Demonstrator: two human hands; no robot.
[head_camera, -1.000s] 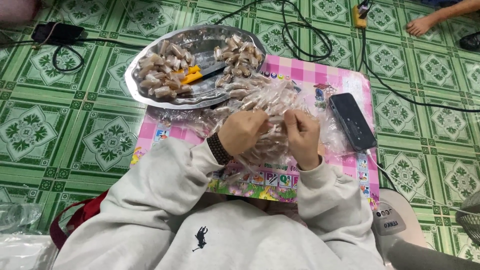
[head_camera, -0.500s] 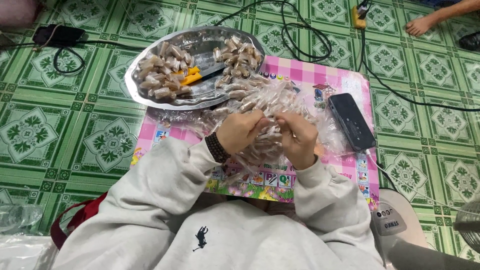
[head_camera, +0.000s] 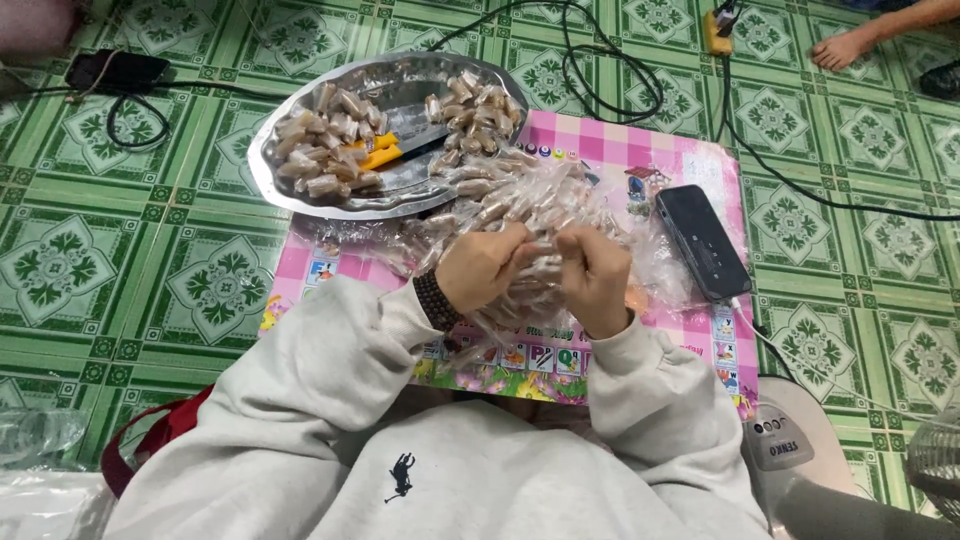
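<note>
Both the left hand (head_camera: 483, 266) and right hand (head_camera: 592, 272) are curled shut, pinching a small brown candy in clear crinkly wrapper (head_camera: 545, 252) between them, above the heap of wrapped candies (head_camera: 520, 205) at the middle of the pink checkered mat (head_camera: 640, 160). A round silver metal tray (head_camera: 300, 195) overlaps the mat's far left corner; a black rectangular phone (head_camera: 702, 240) lies near its right edge.

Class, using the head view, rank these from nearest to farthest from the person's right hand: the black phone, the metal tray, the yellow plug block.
1. Black phone, just right of the right hand.
2. Metal tray, up-left.
3. Yellow plug block, top edge.
</note>
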